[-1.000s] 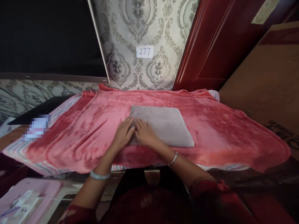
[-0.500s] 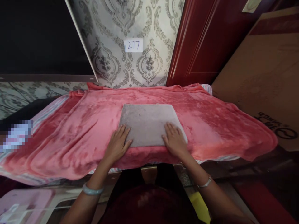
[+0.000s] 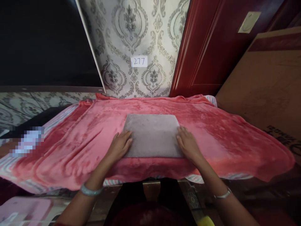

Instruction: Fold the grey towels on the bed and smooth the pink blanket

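A flat grey plush square (image 3: 152,136), looking like a seat pad or a folded cloth, lies on a pink-red plush blanket (image 3: 216,144). My left hand (image 3: 119,143) rests at its left edge, fingers stretched forward and thumb on the grey surface. At the right edge lies my right hand (image 3: 188,142), its fingers extended along the side. Both hands are open and touch the square without lifting it. The undersides of the fingers are hidden.
A striped cloth (image 3: 195,178) shows beneath the blanket. A dark screen (image 3: 47,44) stands back left, a cardboard box (image 3: 263,84) at the right. Behind are patterned wallpaper and a paper label (image 3: 139,61) reading 277. A pink object (image 3: 28,208) sits low at the left.
My right hand has slid outward from the top of the grey square to its right edge. My left hand has shifted slightly onto the left edge. The camera view has tilted up.
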`<action>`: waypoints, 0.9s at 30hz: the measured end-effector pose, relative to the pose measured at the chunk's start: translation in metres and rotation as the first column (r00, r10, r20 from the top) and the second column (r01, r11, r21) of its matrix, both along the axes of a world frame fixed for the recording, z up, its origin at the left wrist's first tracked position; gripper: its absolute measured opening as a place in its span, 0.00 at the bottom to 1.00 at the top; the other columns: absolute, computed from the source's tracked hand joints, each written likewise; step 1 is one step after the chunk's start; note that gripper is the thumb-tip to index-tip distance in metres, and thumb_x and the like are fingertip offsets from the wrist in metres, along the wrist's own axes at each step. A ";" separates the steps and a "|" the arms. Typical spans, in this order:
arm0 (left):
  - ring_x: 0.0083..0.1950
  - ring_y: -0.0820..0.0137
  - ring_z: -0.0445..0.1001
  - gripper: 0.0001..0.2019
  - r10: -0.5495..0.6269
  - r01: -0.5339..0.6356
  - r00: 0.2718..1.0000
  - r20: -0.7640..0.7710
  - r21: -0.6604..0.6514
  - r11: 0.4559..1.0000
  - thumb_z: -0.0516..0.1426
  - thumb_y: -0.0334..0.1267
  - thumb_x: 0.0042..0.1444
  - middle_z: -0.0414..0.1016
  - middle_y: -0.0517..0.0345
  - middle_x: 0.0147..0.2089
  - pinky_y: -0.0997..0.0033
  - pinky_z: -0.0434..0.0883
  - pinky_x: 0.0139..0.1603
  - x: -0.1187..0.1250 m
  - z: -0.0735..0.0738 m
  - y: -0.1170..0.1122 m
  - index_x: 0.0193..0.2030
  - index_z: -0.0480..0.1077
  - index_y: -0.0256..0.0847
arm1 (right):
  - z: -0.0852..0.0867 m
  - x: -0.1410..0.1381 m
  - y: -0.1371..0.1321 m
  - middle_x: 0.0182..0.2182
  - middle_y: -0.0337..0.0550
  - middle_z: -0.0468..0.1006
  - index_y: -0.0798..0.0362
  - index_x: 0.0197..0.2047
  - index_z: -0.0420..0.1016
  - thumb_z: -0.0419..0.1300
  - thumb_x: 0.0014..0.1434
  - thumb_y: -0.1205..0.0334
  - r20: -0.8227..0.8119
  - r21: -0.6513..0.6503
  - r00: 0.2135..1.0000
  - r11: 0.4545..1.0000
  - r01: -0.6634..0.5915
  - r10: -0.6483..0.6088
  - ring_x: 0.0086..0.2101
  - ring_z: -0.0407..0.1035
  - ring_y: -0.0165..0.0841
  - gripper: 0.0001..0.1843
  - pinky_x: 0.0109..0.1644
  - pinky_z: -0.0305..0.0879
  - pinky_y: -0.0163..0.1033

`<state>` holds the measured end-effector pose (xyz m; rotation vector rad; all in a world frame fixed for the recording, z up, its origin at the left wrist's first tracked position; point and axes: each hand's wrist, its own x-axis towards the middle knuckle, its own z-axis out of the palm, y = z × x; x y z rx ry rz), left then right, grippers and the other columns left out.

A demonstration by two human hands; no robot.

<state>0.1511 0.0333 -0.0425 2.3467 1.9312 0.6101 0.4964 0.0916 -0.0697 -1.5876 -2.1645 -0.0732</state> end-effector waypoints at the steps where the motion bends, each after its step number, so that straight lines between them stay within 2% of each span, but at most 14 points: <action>1: 0.70 0.58 0.64 0.24 0.003 -0.003 1.000 -0.005 0.000 1.000 0.46 0.41 0.68 0.67 0.46 0.69 0.45 0.58 0.71 0.002 0.008 0.014 0.67 0.64 0.41 | 0.011 -0.016 0.010 0.69 0.57 0.59 0.60 0.71 0.60 0.42 0.69 0.58 0.007 -0.021 0.999 0.999 -0.046 0.047 0.69 0.50 0.44 0.31 0.69 0.52 0.56; 4: 0.72 0.57 0.60 0.25 0.045 -0.048 0.997 -0.060 -0.045 0.998 0.48 0.39 0.67 0.63 0.40 0.71 0.50 0.58 0.71 0.014 0.027 0.062 0.68 0.63 0.33 | 0.041 -0.076 0.039 0.72 0.57 0.51 0.62 0.73 0.54 0.45 0.68 0.59 0.043 -0.143 0.982 0.974 -0.178 0.185 0.71 0.45 0.43 0.33 0.71 0.45 0.56; 6: 0.74 0.55 0.56 0.26 0.099 -0.106 0.988 -0.121 -0.052 0.993 0.47 0.38 0.67 0.58 0.38 0.73 0.48 0.56 0.72 0.022 0.031 0.087 0.69 0.61 0.32 | 0.053 -0.115 0.055 0.73 0.56 0.49 0.60 0.74 0.52 0.45 0.67 0.59 0.063 -0.211 0.966 0.949 -0.234 0.252 0.71 0.45 0.43 0.34 0.72 0.43 0.57; 9: 0.76 0.53 0.51 0.26 0.167 -0.176 0.965 -0.204 -0.030 0.984 0.46 0.41 0.68 0.55 0.39 0.74 0.42 0.55 0.71 0.028 0.020 0.108 0.70 0.59 0.33 | 0.052 -0.154 0.072 0.73 0.54 0.48 0.57 0.74 0.52 0.44 0.68 0.59 0.095 -0.263 0.944 0.923 -0.282 0.316 0.71 0.44 0.43 0.33 0.71 0.42 0.58; 11: 0.76 0.52 0.51 0.28 0.186 -0.200 0.953 -0.239 -0.033 0.979 0.46 0.43 0.68 0.55 0.38 0.74 0.42 0.56 0.70 0.027 0.006 0.113 0.71 0.58 0.33 | 0.043 -0.164 0.079 0.73 0.52 0.49 0.56 0.74 0.52 0.43 0.70 0.57 0.103 -0.265 0.929 0.910 -0.319 0.356 0.71 0.44 0.42 0.32 0.72 0.41 0.57; 14: 0.75 0.52 0.52 0.29 0.196 -0.208 0.944 -0.264 -0.016 0.978 0.45 0.45 0.69 0.54 0.37 0.75 0.43 0.57 0.70 0.021 -0.010 0.118 0.72 0.56 0.34 | 0.030 -0.158 0.089 0.73 0.49 0.51 0.57 0.74 0.52 0.43 0.71 0.51 0.094 -0.249 0.926 0.909 -0.334 0.366 0.71 0.44 0.40 0.33 0.73 0.39 0.53; 17: 0.75 0.52 0.52 0.29 0.203 -0.212 0.943 -0.263 -0.005 0.977 0.44 0.46 0.69 0.54 0.39 0.75 0.44 0.59 0.69 0.019 -0.016 0.123 0.73 0.56 0.36 | 0.023 -0.130 0.102 0.72 0.55 0.53 0.61 0.73 0.54 0.42 0.71 0.47 0.096 -0.255 0.961 0.940 -0.229 0.260 0.70 0.45 0.44 0.35 0.72 0.40 0.54; 20: 0.75 0.52 0.52 0.29 0.199 -0.208 0.945 -0.258 -0.008 0.978 0.44 0.46 0.68 0.54 0.40 0.75 0.45 0.60 0.68 0.020 -0.013 0.124 0.72 0.57 0.36 | 0.022 -0.092 0.117 0.71 0.56 0.54 0.61 0.73 0.55 0.41 0.71 0.48 0.119 -0.270 0.989 0.961 -0.053 0.088 0.70 0.46 0.44 0.35 0.72 0.40 0.54; 23: 0.75 0.52 0.53 0.29 0.190 -0.202 0.948 -0.257 -0.021 0.979 0.44 0.46 0.68 0.55 0.39 0.74 0.46 0.61 0.68 0.021 -0.008 0.120 0.72 0.57 0.35 | 0.019 -0.060 0.124 0.72 0.54 0.51 0.61 0.73 0.53 0.40 0.71 0.47 0.125 -0.300 0.991 0.950 0.090 -0.055 0.71 0.44 0.43 0.36 0.72 0.40 0.54; 27: 0.75 0.51 0.52 0.29 0.177 -0.195 0.952 -0.249 -0.050 0.979 0.44 0.46 0.69 0.54 0.39 0.75 0.46 0.59 0.69 0.022 -0.004 0.115 0.72 0.57 0.33 | 0.021 -0.042 0.122 0.74 0.51 0.46 0.60 0.75 0.48 0.38 0.72 0.47 0.119 -0.365 0.979 0.910 0.196 -0.163 0.71 0.41 0.44 0.36 0.71 0.43 0.56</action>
